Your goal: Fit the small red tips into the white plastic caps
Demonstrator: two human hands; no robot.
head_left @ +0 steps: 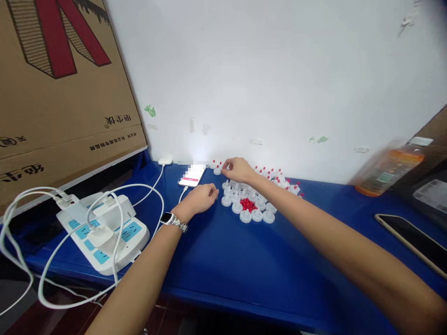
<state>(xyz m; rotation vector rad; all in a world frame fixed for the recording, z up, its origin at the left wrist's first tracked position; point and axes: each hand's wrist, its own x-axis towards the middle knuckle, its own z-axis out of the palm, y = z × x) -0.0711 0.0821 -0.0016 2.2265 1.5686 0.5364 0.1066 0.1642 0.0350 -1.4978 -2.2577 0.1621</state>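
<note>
1. Far across the blue table (244, 270), the right hand (238, 170) reaches to the white caps (251, 209) by the wall, its fingers curled and pinching at one cap (217, 171) at the far left of the group
2. Left hand (202, 195) rests just left of the caps, fingers loosely curled; whether it has hold of anything I cannot tell
3. Red pieces (248, 204) lie among the caps
4. A lit phone (192, 176) lies far left of the hands
5. A power strip (104, 232) sits at the near left; a bottle (386, 172) lies far right
</note>
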